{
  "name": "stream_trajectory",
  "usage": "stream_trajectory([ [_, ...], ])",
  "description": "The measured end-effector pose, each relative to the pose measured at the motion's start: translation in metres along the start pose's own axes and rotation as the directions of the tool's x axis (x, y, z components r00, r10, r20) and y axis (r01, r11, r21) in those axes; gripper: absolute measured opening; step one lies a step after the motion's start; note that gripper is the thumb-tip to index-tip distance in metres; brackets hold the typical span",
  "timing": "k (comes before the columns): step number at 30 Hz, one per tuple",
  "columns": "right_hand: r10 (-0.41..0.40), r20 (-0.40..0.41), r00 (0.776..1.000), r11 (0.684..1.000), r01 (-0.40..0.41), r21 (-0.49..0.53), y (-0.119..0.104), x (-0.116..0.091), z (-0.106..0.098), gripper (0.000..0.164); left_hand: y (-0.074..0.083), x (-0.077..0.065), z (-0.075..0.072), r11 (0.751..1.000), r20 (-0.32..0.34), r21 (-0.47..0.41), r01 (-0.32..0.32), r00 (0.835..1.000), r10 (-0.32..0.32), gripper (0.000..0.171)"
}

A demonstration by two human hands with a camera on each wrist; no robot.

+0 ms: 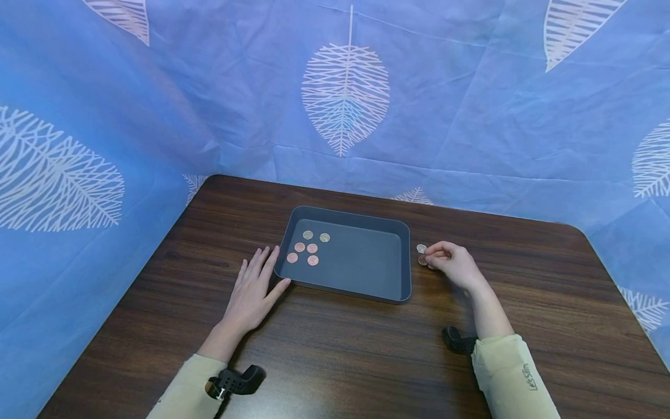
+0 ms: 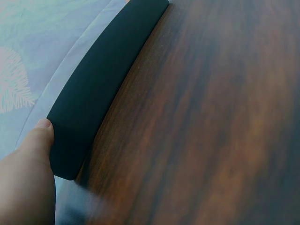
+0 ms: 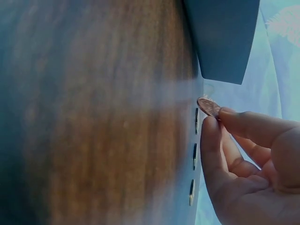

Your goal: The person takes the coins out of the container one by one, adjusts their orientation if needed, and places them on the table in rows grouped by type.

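My right hand [image 1: 458,267] pinches a copper-coloured coin [image 3: 208,107] between thumb and fingertips, just off the tray's right side. A silvery coin [image 1: 421,248] lies on the table by those fingertips. In the right wrist view, three coins, one of them a table coin [image 3: 194,157], show edge-on near the hand. The dark grey rectangular tray [image 1: 366,294] holds several copper coins [image 1: 312,248] and two paler coins [image 1: 324,237] toward its left end. My left hand [image 1: 253,297] lies with fingers extended at the tray's near left corner, its thumb [image 2: 43,133] touching the tray's wall.
The dark wood-grain table [image 1: 335,349] extends around the tray on all sides. Behind it and to the left hangs a blue cloth [image 1: 445,105] with white leaf prints. Black wrist mounts [image 1: 241,381] sit over pale sleeves on both arms.
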State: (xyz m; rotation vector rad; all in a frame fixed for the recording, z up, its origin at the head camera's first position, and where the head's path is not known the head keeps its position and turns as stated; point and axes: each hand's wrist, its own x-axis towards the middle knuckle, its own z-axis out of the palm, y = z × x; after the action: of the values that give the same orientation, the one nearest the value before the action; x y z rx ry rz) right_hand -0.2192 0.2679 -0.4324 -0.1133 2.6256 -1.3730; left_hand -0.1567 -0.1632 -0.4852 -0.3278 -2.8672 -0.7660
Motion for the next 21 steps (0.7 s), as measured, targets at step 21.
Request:
stream_trajectory([
  [21, -0.017, 0.007, 1.000, 0.990, 0.018, -0.140, 0.0032, 0.0009, 0.0027, 0.021, -0.0010, 0.0000, 0.0016, 1.000, -0.012, 0.000, -0.005, 1.000, 0.005, 0.074],
])
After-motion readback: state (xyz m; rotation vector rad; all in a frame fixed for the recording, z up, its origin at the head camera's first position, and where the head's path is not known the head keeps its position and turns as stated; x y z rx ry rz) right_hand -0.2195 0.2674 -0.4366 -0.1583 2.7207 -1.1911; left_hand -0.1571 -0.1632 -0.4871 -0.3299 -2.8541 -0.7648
